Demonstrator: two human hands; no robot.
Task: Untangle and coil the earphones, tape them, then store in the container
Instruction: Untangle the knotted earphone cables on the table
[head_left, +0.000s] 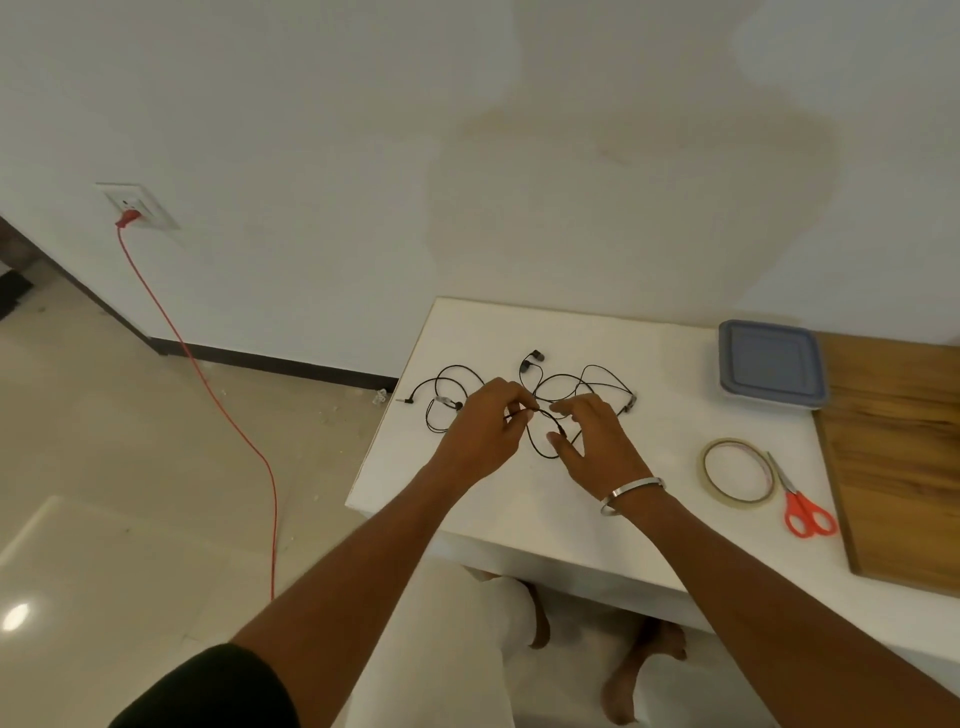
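1. We see no brand, label or readable writing on anything.
2. At far left a red cord (208, 384) runs from a white wall socket (137, 208) down to the glossy tiled floor (104, 467).
3. A white, smooth table (493, 519) stands against the wall, and on it lie our thin black earphones (566, 384) in a loose tangle of loops.
4. The plug (404, 400) end of the wire reaches toward the table's left edge; the two earbuds (532, 359) sit at the far side of the tangle, beyond the hands.
5. Our left hand (480, 434) is over the middle of the tangle, its fingers (519, 410) drawn together and pinching a strand of wire.
6. Our right hand (592, 441) is just beside it, fingers (563, 410) curled and narrowly spread, with a wire loop passing between thumb and forefinger; whether they truly grip it we cannot tell. A metal bangle (631, 493) circles that wrist.
7. Right of the hands lies a flat ring of clear tape (709, 478), touching or nearly touching scissors (802, 504) with orange handles.
8. Behind these sits a square, grey-blue lidded container (771, 364), next to a wooden board (898, 452).
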